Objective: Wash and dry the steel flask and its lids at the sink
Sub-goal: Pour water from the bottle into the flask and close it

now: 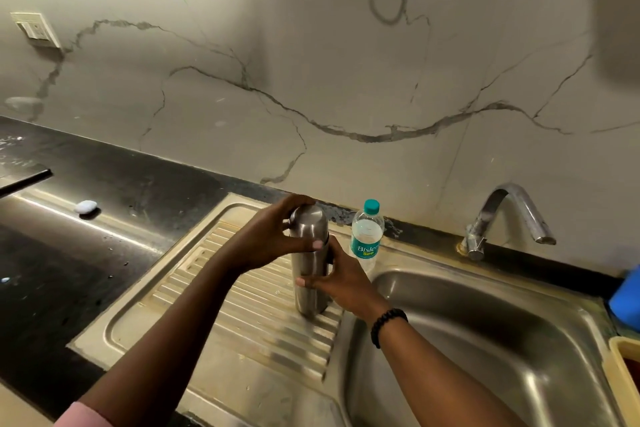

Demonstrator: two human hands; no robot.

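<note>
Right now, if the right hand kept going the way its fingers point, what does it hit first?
It already grips the upright brushed-steel flask; the right hand points left. Beyond it, likely only ribbed steel drainboard, though depth is unclear.

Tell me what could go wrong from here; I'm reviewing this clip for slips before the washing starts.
1. The steel flask stands upright on the ribbed drainboard close to the sink basin; if the right hand loosens its grip on the body, it could tip in.
2. The left hand grips the cap; a sudden release could jerk the flask.
3. The plastic water bottle stands just behind and might get knocked over.
</note>
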